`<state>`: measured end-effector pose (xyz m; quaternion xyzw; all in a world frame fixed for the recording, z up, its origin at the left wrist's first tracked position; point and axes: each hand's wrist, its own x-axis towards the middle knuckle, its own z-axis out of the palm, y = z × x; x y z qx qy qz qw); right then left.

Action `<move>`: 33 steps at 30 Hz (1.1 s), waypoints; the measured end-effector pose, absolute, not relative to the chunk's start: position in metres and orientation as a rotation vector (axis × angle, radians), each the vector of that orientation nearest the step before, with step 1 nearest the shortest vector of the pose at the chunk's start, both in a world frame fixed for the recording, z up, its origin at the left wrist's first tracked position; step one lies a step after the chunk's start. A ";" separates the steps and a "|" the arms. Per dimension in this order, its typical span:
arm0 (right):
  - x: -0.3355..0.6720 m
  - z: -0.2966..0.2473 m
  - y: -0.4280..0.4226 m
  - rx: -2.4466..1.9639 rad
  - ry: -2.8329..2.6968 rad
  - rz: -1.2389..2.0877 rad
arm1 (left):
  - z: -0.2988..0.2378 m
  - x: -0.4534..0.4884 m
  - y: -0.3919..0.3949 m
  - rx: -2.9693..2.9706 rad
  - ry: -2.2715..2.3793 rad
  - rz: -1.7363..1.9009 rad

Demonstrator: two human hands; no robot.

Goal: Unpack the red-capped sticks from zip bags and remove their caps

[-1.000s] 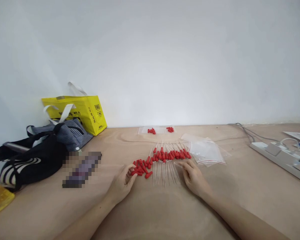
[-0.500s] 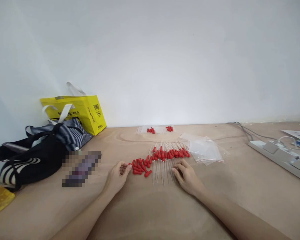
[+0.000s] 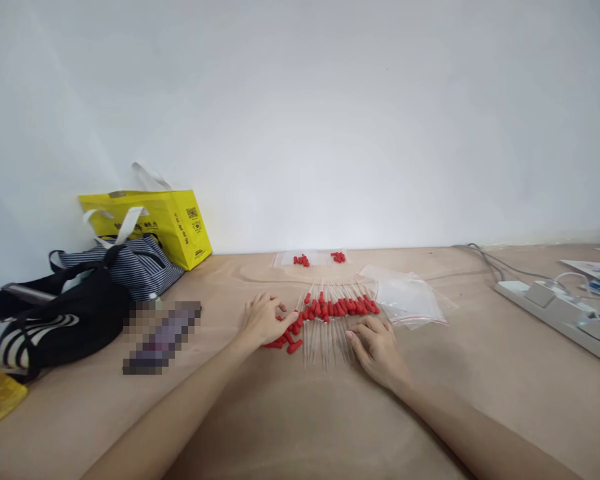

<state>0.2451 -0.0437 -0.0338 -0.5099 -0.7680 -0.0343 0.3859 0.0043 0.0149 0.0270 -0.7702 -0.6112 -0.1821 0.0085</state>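
Observation:
My left hand [image 3: 266, 321] reaches over a loose pile of red rubber bulbs [image 3: 295, 347] and hides part of it. Its fingers are spread, with the thumb beside the bulbs at the pile's right edge. Thin clear droppers [image 3: 325, 343] lie to the right, many with red bulbs [image 3: 350, 307] among them; tips point both toward and away from me. My right hand [image 3: 377, 347] rests at their right side, fingers loosely bent and thumb apart. I see nothing held in it.
Clear zip bags [image 3: 413, 300] lie right of the droppers. Bagged red-bulbed pieces [image 3: 309, 259] lie by the wall. A power strip [image 3: 555, 313] stands at the right. A yellow bag [image 3: 180, 227], striped bag [image 3: 145, 267], black bag [image 3: 75, 327] and blurred flat object [image 3: 165, 337] occupy the left.
My left hand has moved forward and right from the pile's left edge to over the pile, and its fingers have spread. My right hand has hardly shifted.

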 end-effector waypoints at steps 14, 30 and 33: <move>0.248 -0.030 -0.043 -1.219 -1.847 -0.202 | 0.035 0.013 0.013 -2.293 -2.085 -0.584; 0.211 -0.029 -0.056 -0.838 -2.098 -0.456 | -0.013 0.022 -0.042 -2.616 -0.839 -1.065; 0.213 -0.028 -0.057 -0.821 -2.118 -0.450 | -0.018 0.020 -0.039 -2.575 -0.807 -1.096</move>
